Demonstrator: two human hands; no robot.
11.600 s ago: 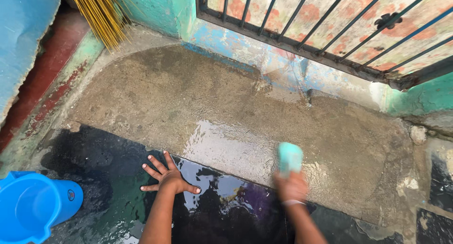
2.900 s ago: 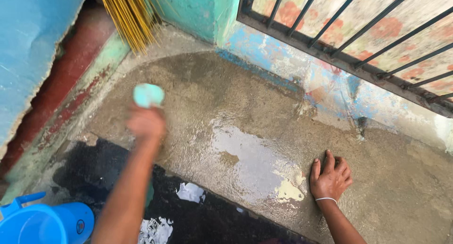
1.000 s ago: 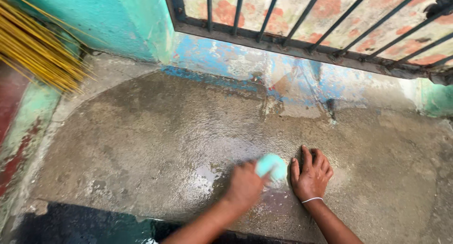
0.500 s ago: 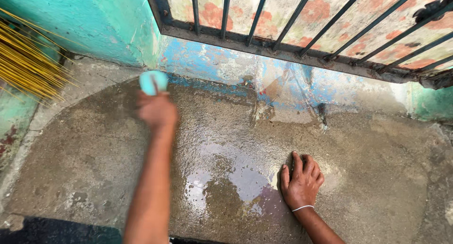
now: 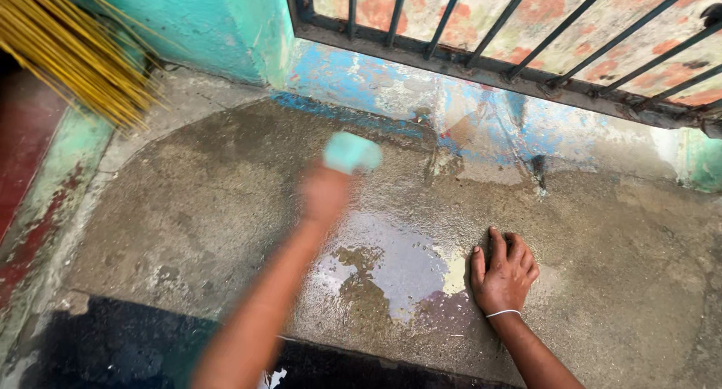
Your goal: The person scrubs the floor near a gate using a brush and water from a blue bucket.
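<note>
Concrete makes up the step (image 5: 226, 208) being scrubbed, rough and grey-brown, set below a black barred gate (image 5: 481, 43) and turquoise wall (image 5: 210, 20). The left hand (image 5: 325, 192), blurred with motion, is closed around a pale turquoise scrubber (image 5: 351, 153) and presses it on the far middle of the step, just short of the blue-painted base under the gate. The right hand (image 5: 505, 272) lies flat with fingers slightly spread, holding nothing — it rests on the concrete, well apart from the left. Between them sits a shiny wet patch (image 5: 398, 265) with a little pale foam at its right edge, so the middle looks worked over. The left part of the step near the yellow broom bristles (image 5: 83, 50) and the right part look duller and drier — by that showing, much of the scrubbing is probably left. Dark wet floor (image 5: 113, 351) lies at the near edge.
</note>
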